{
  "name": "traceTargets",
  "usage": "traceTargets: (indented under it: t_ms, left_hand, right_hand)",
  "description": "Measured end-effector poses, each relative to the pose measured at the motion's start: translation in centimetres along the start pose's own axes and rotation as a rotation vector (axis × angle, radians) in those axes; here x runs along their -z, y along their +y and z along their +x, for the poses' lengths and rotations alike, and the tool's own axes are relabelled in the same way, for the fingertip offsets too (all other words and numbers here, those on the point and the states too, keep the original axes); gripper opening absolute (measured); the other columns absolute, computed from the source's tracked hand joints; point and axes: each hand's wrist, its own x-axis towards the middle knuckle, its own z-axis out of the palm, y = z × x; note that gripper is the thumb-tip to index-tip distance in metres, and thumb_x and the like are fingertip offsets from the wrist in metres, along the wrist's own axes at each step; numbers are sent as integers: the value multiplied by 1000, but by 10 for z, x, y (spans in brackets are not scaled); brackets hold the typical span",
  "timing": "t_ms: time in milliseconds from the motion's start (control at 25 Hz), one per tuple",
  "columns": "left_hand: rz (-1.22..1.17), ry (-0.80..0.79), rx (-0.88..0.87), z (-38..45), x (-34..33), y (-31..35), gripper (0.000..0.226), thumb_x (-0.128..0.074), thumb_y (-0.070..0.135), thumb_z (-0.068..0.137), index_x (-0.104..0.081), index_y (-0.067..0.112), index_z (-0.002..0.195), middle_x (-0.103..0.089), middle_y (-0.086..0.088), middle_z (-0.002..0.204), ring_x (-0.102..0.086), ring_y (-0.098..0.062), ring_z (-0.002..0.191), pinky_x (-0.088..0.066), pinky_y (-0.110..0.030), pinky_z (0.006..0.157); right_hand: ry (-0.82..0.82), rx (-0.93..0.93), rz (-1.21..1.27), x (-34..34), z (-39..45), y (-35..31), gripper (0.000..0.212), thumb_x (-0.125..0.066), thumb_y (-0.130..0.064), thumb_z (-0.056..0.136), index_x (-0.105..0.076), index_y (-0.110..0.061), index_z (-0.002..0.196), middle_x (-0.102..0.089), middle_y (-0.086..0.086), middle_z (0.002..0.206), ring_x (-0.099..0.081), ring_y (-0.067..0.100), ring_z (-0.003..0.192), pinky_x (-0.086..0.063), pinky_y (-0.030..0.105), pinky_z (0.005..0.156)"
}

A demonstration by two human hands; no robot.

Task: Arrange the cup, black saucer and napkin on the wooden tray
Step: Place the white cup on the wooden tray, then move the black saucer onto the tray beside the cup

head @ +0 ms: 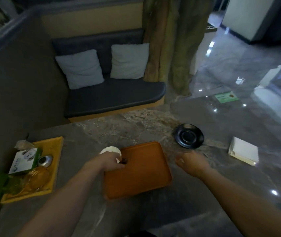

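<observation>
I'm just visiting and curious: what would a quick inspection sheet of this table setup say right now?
Surface: grey marble-look table, glossy, light reflections on the right.
Job's things: wooden tray bare; white cup at its far left corner; black saucer and napkin on the table, off the tray.
Clutter: yellow tray at left with a box, a metal piece and glassware.
Grippers: left hand grips the cup; right hand open, empty, near the saucer.
Cables: nothing seen.
Surroundings: bench with two cushions, shiny floor.
</observation>
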Motion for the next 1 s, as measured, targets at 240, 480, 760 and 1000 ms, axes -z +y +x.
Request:
traceTargets:
  t_ms: [240, 480, 760, 1000]
  left_hand:
    - [81, -32, -199, 15, -13, 123, 63, -57, 56, 90, -45, 21, 141, -47, -3, 146, -46, -22, 130, -40, -35, 105]
    - [120, -15, -292, 30, -29, 192, 45, -58, 53, 88, -60, 26, 124, -59, 0, 129, -55, -20, 116, -46, -39, 99]
    - [240, -38, -329, 62, -27, 207, 44, -56, 59, 86, -61, 26, 115, -62, 2, 114, -57, -18, 102, -51, -42, 89]
    - [213, -11, -365, 102, -8, 194, 39, -58, 58, 82, -62, 31, 110, -63, 5, 108, -59, -16, 98, -53, -41, 84]
  right_hand:
    - [33, -116, -29, 8, -63, 94, 31, -41, -47, 94, -64, -31, 107, -68, 5, 112, -60, 27, 103, -46, 37, 83]
    - [4, -188, -81, 9, -98, 150, 33, -42, -48, 93, -63, -30, 111, -67, 7, 115, -61, 29, 106, -47, 37, 83]
    - [-15, -190, -105, 11, -81, 172, 36, -47, -49, 90, -60, -32, 119, -67, 6, 120, -59, 28, 110, -46, 36, 88]
    - [-73, -171, -33, 10, -31, 175, 42, -50, -51, 90, -54, -33, 128, -63, 3, 127, -58, 26, 113, -48, 36, 87]
